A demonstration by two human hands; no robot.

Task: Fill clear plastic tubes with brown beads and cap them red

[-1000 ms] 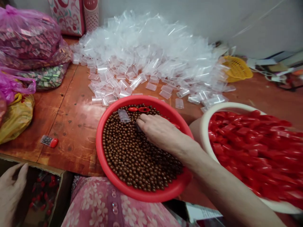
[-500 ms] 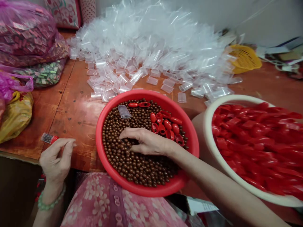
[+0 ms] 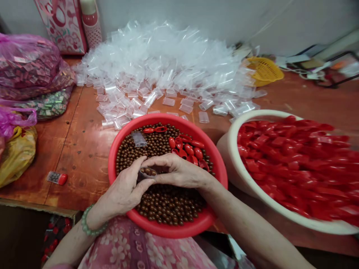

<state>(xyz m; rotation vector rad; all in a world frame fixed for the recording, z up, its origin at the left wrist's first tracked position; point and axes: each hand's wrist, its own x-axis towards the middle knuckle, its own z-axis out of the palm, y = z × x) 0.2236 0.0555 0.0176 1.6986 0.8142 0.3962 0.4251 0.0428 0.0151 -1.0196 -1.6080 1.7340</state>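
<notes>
Over the red basin [image 3: 221, 175] of brown beads, both hands meet at a small clear tube [image 3: 147, 173] with brown beads inside its upward opening. My left hand [image 3: 126, 188] wraps round the tube from the left. From the right, my right hand [image 3: 176, 170] holds its rim between thumb and fingers. Behind the hands, another clear tube [image 3: 139, 139] lies on the beads, and several red caps [image 3: 189, 149] rest at the basin's right side. A filled tube with a red cap [image 3: 57, 178] lies on the table at the left.
A white tub [image 3: 234, 149] heaped with red caps stands at the right. Clear tubes [image 3: 168, 63] are piled along the back, beside a yellow basket [image 3: 265, 71]. Plastic bags [image 3: 30, 63] sit at the left; a patterned bag [image 3: 66, 26] and a bottle [image 3: 91, 24] stand behind.
My left hand has let go of the capped tube on the table and moved right to the basin. My right hand has lifted a bead-filled tube from the beads. The view has shifted slightly.
</notes>
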